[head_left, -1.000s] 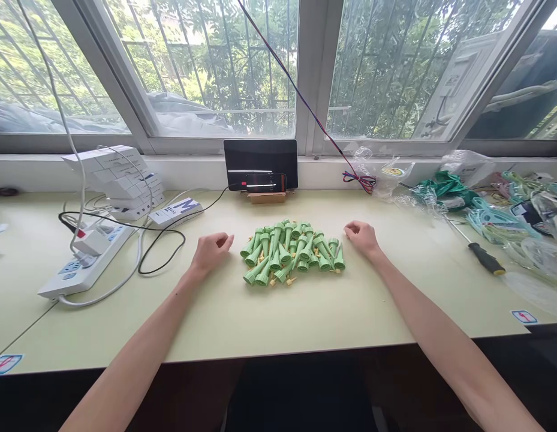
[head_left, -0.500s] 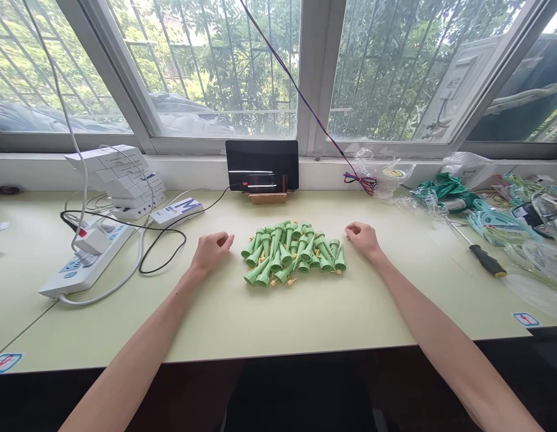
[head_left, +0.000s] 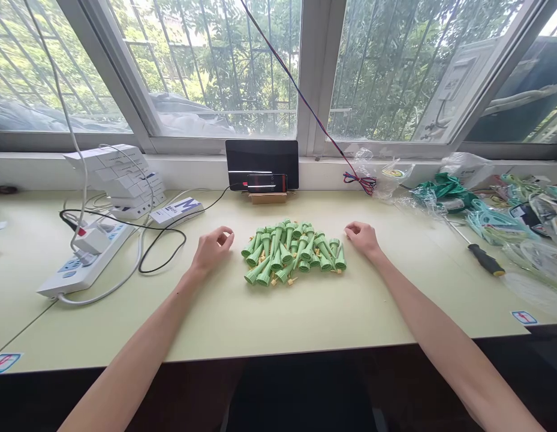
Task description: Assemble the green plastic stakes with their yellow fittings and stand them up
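A heap of pale green cone-shaped plastic nozzles (head_left: 282,252) with ridged, hollow collars lies in the middle of the table. Small yellow tips (head_left: 291,281) poke out among and below them. My left hand (head_left: 214,245) rests on the tabletop just left of the heap, not touching it. Its fingers are loosely curled, with a gap between thumb and forefinger and nothing held. On the heap's other side lies my right hand (head_left: 361,236), apart from the nozzles, its fingers folded into a loose fist with nothing visible in it.
Behind the heap, a phone (head_left: 267,183) leans before a dark tablet (head_left: 262,157). At left are a power strip (head_left: 87,261), stacked white boxes (head_left: 120,180) and a looping black cable (head_left: 184,240). A screwdriver (head_left: 485,259) and plastic-wrapped cables (head_left: 494,222) lie at right.
The fingers of my left hand have lifted and loosened slightly, widening the gap to the thumb. My right hand and the nozzles look the same.
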Motion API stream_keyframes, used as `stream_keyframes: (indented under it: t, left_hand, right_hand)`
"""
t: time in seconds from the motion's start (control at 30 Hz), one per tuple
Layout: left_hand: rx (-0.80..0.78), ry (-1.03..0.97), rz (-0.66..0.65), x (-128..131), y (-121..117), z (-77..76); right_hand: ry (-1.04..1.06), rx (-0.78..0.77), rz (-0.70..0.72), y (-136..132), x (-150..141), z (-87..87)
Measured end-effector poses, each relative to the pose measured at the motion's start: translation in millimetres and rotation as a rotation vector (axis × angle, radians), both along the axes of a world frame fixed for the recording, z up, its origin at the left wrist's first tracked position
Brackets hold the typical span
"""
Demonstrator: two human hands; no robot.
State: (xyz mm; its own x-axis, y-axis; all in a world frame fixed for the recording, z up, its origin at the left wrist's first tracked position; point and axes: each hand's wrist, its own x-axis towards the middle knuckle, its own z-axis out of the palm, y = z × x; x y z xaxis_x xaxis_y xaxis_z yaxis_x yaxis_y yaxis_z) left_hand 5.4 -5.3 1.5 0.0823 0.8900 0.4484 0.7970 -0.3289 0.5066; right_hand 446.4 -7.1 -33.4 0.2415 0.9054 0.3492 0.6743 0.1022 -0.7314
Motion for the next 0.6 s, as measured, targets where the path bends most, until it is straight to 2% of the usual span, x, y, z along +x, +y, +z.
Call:
stream_keyframes:
  t: [0.33,0.6]
  left_hand:
    - [0.047,-0.017,0.011,1.4,0.4,0.8]
    - [0.071,-0.027,0.011,2.3,-0.6,3.3]
  right_hand:
    - [-0.044,0.001,0.037,-3.1,0.4,7.1]
    - [-0.164,-0.116,0.278,-15.6,-5.8,27.2]
